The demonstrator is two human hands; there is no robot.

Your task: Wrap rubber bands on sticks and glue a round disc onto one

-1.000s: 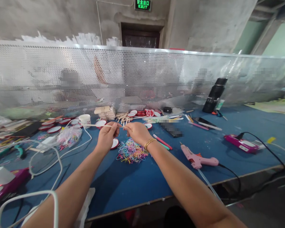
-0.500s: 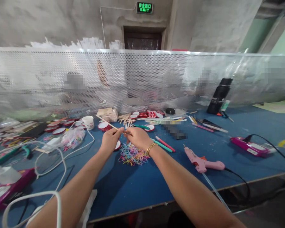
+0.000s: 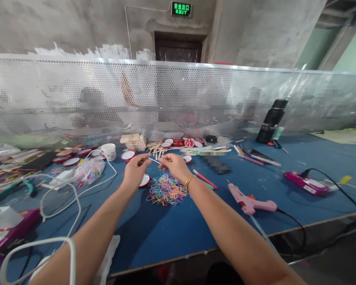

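Note:
A thin pale stick (image 3: 154,160) spans the gap between my two hands above the blue table. My right hand (image 3: 172,165), with a gold bracelet at the wrist, pinches its right end. My left hand (image 3: 137,171) is at the stick's other end, thumb and fingers slightly apart; whether they touch it is hard to see. Just below lies a heap of small colourful rubber bands (image 3: 167,190). A red-rimmed white lid (image 3: 144,180) rests on the table beside the heap, under my left hand.
A pink glue gun (image 3: 250,201) lies at the right, a black bottle (image 3: 271,122) stands behind it. Wooden sticks (image 3: 158,149), red lids and a paper cup (image 3: 108,151) line the back. White cables (image 3: 77,206) loop at the left beside a purple device (image 3: 14,233).
The stick has shifted from pointing up and left past my left hand to lying between both hands. My left hand has moved slightly left and its fingers have loosened.

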